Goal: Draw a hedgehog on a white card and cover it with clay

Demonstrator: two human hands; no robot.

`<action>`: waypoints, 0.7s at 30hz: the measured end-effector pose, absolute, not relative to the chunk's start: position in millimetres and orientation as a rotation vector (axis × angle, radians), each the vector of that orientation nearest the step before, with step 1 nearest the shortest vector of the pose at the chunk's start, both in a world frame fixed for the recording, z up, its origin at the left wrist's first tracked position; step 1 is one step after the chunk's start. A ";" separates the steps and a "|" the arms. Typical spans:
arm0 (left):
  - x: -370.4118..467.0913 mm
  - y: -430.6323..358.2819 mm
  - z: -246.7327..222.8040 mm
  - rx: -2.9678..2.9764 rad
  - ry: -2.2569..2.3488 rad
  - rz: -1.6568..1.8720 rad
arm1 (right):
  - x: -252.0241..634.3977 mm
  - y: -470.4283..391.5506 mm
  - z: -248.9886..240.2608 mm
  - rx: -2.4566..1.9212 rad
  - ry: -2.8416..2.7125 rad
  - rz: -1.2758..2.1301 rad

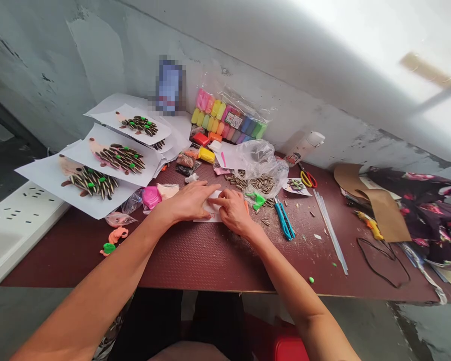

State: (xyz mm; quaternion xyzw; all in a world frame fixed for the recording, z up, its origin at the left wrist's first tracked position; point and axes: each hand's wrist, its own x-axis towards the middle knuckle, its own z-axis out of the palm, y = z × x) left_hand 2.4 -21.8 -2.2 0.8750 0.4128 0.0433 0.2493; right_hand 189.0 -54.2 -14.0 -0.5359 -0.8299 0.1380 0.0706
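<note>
My left hand [191,201] lies over a small white paper [215,216] at the middle of the table, fingers stretched out across it. Faint red marks show on the paper, though the hands cover most of it. From the right, my right hand [235,210] presses on the same paper with its index finger extended and the other fingers partly curled. Beside the left hand are a lump of magenta clay [150,197] and a packet of pale clay [168,191]. A piece of green clay [258,200] and striped sunflower seeds [261,183] lie just beyond the right hand.
Hedgehog pictures made with seeds [116,159] lie stacked at left near a white power strip [22,215]. A bag of coloured clay [229,118] leans on the wall. Rightward are a blue cutter [284,220], scissors [307,178], glue sticks [330,233], a white bottle [304,148] and a glue gun [370,225].
</note>
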 end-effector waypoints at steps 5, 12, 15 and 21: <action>1.9 -21.2 -3.1 2.387 1.117 0.106 | 191.9 -50.6 -12.8 -1.593 -2.507 0.444; 0.4 -19.1 -9.3 2.388 1.109 0.137 | 189.5 -55.7 -11.7 -1.634 -2.499 0.345; 1.3 -19.4 -8.8 2.393 1.112 0.129 | 188.7 -55.2 -9.7 -1.612 -2.565 0.286; 4.6 -22.4 -2.3 2.375 1.150 0.116 | 192.0 -50.5 -5.7 -1.515 -2.680 0.216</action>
